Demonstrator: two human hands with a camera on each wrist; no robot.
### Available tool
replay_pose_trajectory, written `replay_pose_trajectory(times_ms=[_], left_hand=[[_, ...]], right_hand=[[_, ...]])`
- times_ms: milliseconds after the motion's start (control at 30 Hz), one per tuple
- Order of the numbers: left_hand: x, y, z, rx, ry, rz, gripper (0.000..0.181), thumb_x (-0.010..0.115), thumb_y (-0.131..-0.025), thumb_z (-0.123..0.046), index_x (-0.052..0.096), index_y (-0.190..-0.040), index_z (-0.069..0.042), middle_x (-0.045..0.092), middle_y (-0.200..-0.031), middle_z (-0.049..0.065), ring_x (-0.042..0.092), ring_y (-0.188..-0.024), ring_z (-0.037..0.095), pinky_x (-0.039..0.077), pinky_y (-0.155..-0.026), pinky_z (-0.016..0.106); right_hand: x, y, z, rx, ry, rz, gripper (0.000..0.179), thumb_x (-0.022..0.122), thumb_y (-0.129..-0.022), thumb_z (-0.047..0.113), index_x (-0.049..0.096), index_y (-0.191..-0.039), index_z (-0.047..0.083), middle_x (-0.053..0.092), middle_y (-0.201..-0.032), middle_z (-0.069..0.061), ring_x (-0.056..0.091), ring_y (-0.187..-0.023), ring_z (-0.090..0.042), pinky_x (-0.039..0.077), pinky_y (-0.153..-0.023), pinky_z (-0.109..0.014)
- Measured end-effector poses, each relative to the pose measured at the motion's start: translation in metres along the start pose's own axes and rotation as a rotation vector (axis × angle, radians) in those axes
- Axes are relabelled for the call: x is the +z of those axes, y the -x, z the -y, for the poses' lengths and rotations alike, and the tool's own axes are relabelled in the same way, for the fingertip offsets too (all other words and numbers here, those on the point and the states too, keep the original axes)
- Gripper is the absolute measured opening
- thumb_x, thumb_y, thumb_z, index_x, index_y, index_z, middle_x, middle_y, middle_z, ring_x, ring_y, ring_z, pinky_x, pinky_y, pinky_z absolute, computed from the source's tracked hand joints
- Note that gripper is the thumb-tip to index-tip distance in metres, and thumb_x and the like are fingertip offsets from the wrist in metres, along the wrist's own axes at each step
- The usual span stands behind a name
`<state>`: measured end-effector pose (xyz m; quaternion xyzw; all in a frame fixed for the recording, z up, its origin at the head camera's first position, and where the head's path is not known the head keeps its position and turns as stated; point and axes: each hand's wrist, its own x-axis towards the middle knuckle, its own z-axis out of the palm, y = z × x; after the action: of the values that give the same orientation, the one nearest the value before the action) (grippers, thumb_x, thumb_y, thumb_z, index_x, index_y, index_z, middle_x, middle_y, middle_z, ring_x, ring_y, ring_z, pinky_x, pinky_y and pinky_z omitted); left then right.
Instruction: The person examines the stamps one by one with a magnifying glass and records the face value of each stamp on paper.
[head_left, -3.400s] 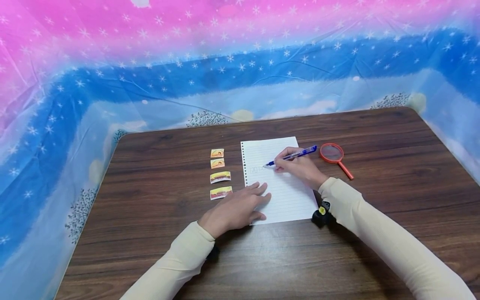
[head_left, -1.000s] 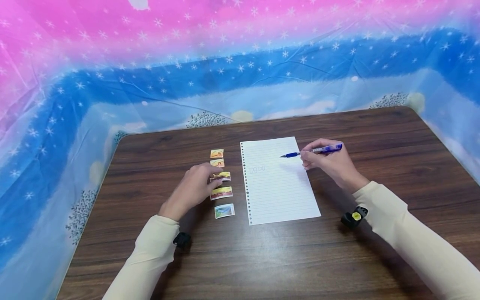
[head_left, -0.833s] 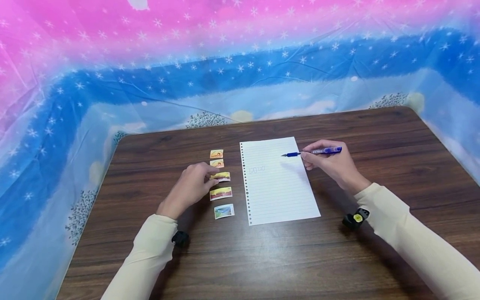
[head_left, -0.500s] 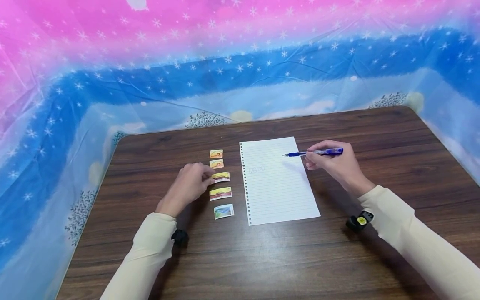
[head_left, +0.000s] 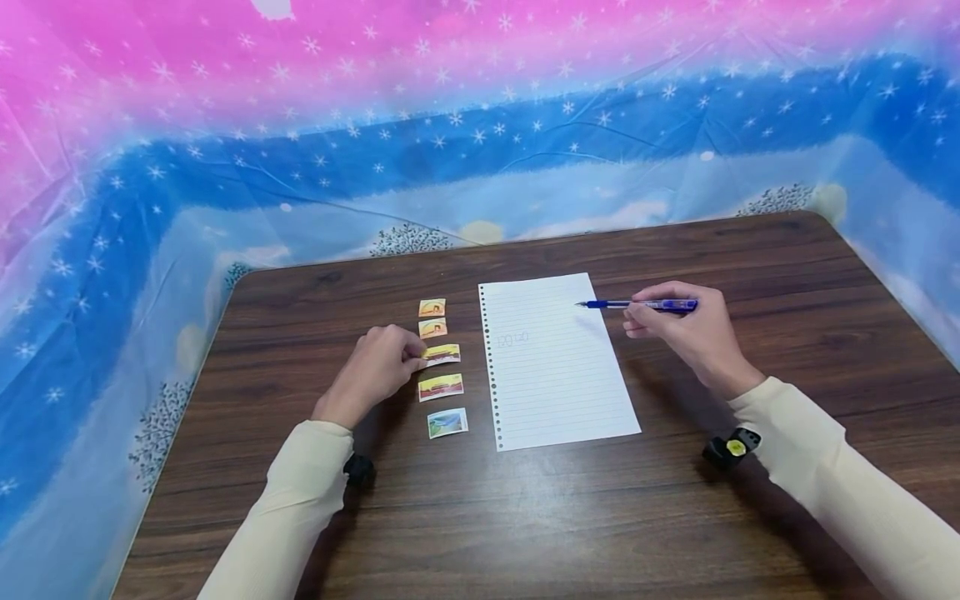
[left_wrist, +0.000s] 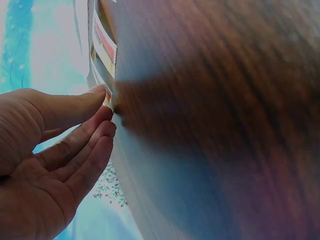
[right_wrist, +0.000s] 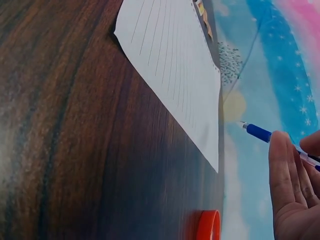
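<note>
My left hand (head_left: 371, 371) is at the left end of a yellow-and-red stamp (head_left: 442, 354), third down in a column. Its thumb and forefinger pinch that end, as the left wrist view (left_wrist: 65, 135) shows close up. Two small orange stamps (head_left: 432, 308) lie above it; another yellow-and-red stamp (head_left: 441, 387) and a blue-green stamp (head_left: 447, 422) lie below. My right hand (head_left: 690, 333) grips a blue pen (head_left: 600, 305), its tip over the right part of a lined sheet of paper (head_left: 562, 392). Faint handwriting (head_left: 513, 340) shows near the sheet's left edge.
A red ring of a magnifying glass (right_wrist: 208, 226) stands out at the bottom of the right wrist view; in the head view my right hand hides it. The brown wooden table (head_left: 300, 308) is backed by a snowflake-patterned cloth (head_left: 420, 142).
My left hand has gone from resting on the paper to the stamps, uncovering the blue-green one. My right hand has lifted the pen off the handwriting and drawn it rightward, covering the magnifying glass.
</note>
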<state>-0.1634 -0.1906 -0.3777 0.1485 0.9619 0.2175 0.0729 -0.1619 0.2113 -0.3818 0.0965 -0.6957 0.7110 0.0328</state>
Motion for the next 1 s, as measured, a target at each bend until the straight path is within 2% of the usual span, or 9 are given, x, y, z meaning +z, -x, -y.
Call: replay_pose_trajectory(times_ms=[67, 200, 500, 700, 867, 1000], left_hand=[[0.000, -0.001, 0.000, 0.007, -0.003, 0.007, 0.021, 0.072, -0.094, -0.005, 0.065, -0.074, -0.007, 0.052, -0.067, 0.003, 0.043, -0.061, 0.017, 0.036, -0.059, 0.033], [0.000, -0.002, 0.000, 0.004, 0.001, 0.018, 0.022, 0.072, -0.094, -0.005, 0.066, -0.073, -0.008, 0.055, -0.069, 0.003, 0.044, -0.061, 0.017, 0.037, -0.060, 0.033], [0.000, -0.004, 0.001, 0.008, -0.010, 0.032, 0.024, 0.071, -0.095, -0.006, 0.067, -0.071, -0.008, 0.055, -0.065, 0.002, 0.040, -0.058, 0.016, 0.034, -0.057, 0.032], [-0.001, -0.003, 0.000, -0.016, -0.017, 0.038, 0.017, 0.072, -0.094, -0.006, 0.072, -0.077, -0.009, 0.064, -0.075, 0.004, 0.046, -0.061, 0.018, 0.037, -0.060, 0.032], [-0.001, -0.003, -0.001, -0.028, -0.013, 0.033, 0.013, 0.073, -0.093, -0.006, 0.074, -0.081, -0.009, 0.067, -0.078, 0.004, 0.049, -0.063, 0.019, 0.039, -0.060, 0.032], [-0.001, -0.004, -0.001, -0.025, -0.008, 0.032, 0.014, 0.073, -0.093, -0.005, 0.073, -0.080, -0.009, 0.066, -0.077, 0.004, 0.048, -0.062, 0.018, 0.038, -0.059, 0.031]], right_hand=[[-0.001, 0.001, 0.000, -0.003, 0.042, -0.017, 0.031, 0.075, -0.091, 0.003, 0.064, -0.108, -0.020, 0.073, -0.091, -0.020, 0.075, -0.075, -0.025, 0.060, -0.073, -0.040], [-0.004, 0.002, 0.001, -0.010, 0.122, -0.041, 0.027, 0.076, -0.091, 0.005, 0.068, -0.107, -0.015, 0.073, -0.094, -0.015, 0.074, -0.073, -0.023, 0.060, -0.071, -0.037], [-0.009, 0.005, 0.001, 0.041, 0.084, -0.067, 0.034, 0.074, -0.092, 0.005, 0.064, -0.112, -0.021, 0.074, -0.095, -0.019, 0.075, -0.076, -0.024, 0.061, -0.073, -0.038], [-0.011, 0.009, 0.001, 0.082, 0.157, -0.100, 0.028, 0.073, -0.092, 0.004, 0.065, -0.106, -0.018, 0.074, -0.093, -0.010, 0.076, -0.076, -0.020, 0.060, -0.075, -0.037], [-0.013, 0.012, 0.000, 0.054, 0.219, -0.115, 0.025, 0.072, -0.093, 0.004, 0.065, -0.105, -0.017, 0.073, -0.093, -0.008, 0.076, -0.076, -0.019, 0.059, -0.074, -0.035], [-0.014, 0.014, -0.003, 0.023, 0.276, -0.130, 0.025, 0.072, -0.093, 0.003, 0.066, -0.107, -0.017, 0.071, -0.096, -0.016, 0.076, -0.075, -0.019, 0.059, -0.074, -0.032]])
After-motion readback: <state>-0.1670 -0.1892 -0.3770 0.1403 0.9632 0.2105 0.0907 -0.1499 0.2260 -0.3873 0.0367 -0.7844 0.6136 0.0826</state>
